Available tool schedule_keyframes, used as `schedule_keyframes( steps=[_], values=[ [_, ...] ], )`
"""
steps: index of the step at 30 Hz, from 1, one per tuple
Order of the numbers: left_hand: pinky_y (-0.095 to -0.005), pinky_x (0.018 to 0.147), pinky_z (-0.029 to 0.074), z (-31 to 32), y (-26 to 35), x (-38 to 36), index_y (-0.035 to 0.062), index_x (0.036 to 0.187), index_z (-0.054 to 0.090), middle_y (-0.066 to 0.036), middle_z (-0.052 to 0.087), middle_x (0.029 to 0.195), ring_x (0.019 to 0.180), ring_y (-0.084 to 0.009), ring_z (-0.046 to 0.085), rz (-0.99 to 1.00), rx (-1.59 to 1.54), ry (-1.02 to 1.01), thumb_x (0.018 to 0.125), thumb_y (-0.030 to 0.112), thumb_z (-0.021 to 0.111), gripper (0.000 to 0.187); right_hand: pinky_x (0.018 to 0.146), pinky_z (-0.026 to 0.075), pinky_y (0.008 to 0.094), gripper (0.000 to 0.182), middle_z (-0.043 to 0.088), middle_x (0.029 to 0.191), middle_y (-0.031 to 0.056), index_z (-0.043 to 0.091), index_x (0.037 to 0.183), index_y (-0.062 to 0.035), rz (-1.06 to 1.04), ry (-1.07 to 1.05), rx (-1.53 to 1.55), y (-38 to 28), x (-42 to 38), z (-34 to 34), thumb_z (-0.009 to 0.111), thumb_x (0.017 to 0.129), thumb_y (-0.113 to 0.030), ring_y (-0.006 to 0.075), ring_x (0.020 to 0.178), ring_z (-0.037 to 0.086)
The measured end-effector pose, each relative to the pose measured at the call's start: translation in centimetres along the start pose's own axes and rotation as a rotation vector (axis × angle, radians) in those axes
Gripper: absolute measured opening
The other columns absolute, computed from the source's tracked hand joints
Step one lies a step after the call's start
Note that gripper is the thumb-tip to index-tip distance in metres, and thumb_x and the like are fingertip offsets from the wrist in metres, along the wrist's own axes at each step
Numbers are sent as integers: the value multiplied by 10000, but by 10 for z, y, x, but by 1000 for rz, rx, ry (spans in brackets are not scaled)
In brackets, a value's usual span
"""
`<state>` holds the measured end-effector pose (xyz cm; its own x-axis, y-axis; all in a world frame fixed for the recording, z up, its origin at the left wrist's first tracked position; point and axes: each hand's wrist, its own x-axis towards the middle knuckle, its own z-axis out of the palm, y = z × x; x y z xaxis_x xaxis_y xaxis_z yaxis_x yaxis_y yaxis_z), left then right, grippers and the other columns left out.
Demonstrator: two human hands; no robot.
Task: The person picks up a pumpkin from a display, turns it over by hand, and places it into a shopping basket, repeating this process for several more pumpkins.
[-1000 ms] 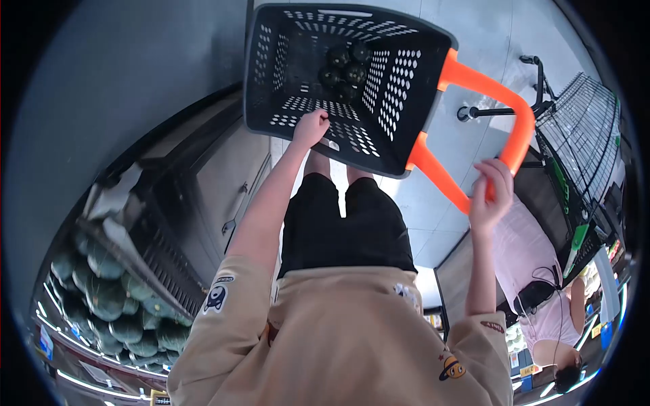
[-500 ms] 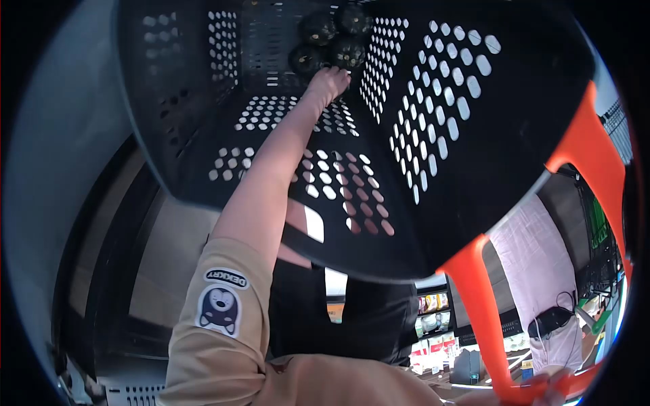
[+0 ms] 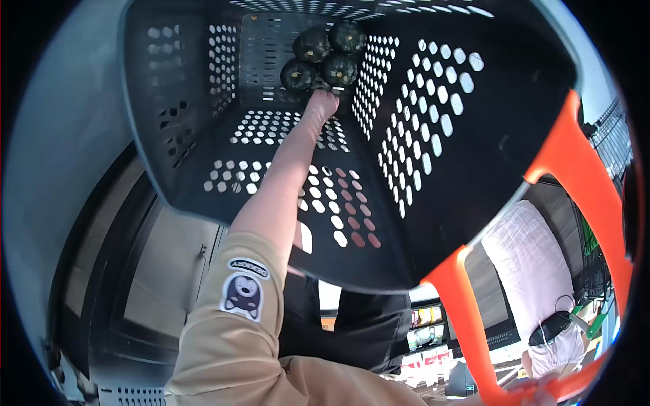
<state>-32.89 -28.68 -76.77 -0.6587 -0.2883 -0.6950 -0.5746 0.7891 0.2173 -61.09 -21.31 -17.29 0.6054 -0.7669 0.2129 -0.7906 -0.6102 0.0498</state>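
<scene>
A black perforated basket (image 3: 467,155) fills the upper view, its opening facing me. Several round, dark green squashes (image 3: 340,70) are clustered deep inside it. My left hand (image 3: 323,103) reaches in just below them with its fingers closed; what they grip is hidden behind the hand. At the bottom right edge, my right hand (image 3: 538,394) is closed around the orange handle (image 3: 467,311) and is only partly visible.
Behind the basket at the right is a person in a pale pink top (image 3: 528,264) with a dark pouch. Shelves with colourful packages (image 3: 426,326) stand below the basket. A dark wire rack (image 3: 609,135) is at the right edge.
My left hand and the squashes appear lower and slightly further left. The basket's rim has shifted a little left, and its inside looks brighter. My right hand stays at the handle.
</scene>
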Motion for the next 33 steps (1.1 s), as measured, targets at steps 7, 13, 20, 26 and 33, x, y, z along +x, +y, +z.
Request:
schedule_keyframes(
  steps=[7, 13, 20, 26, 33],
  values=[
    [-364, 806, 474, -91, -24, -121, 13, 1036, 526, -160, 615, 974, 932, -300, 595, -393, -705, 279, 523, 363, 795, 677, 697, 462, 356, 114, 548, 859, 135, 596, 779, 19, 860, -104, 353, -43, 49, -5, 529, 715, -48, 270, 775, 540],
    [-310, 795, 477, -211, 1, -266, -28, 1086, 486, -158, 599, 996, 938, -205, 587, -438, -1706, 700, 606, 295, 802, 659, 721, 448, 345, 128, 580, 919, 99, 628, 804, -30, 903, 5, 402, -46, 58, -1, 585, 686, -3, 264, 819, 560],
    [-290, 864, 442, -325, 81, -458, 56, 1248, 399, -76, 553, 1072, 1022, -153, 523, -236, -2048, 1170, 753, 134, 699, 585, 981, 216, 528, 74, 551, 1090, 21, 609, 773, -136, 679, 77, 144, -49, 55, -7, 621, 704, -160, 333, 1134, 388],
    [-270, 891, 399, -339, 139, -574, 64, 1255, 417, -53, 528, 1101, 1023, -130, 497, -391, -1924, 1468, 817, 135, 599, 479, 975, 181, 579, 203, 435, 1243, 84, 609, 918, -145, 620, 148, 9, -77, 84, -18, 604, 726, -210, 369, 1218, 287],
    [-253, 866, 414, -311, 200, -669, 53, 1224, 446, -29, 553, 1054, 975, -99, 513, -508, -2045, 1985, 821, 124, 612, 441, 639, 496, 241, 335, 467, 1112, 143, 481, 1134, -2, 137, -171, 1223, -198, 191, -37, 523, 803, 21, 134, 706, 571]
  ],
)
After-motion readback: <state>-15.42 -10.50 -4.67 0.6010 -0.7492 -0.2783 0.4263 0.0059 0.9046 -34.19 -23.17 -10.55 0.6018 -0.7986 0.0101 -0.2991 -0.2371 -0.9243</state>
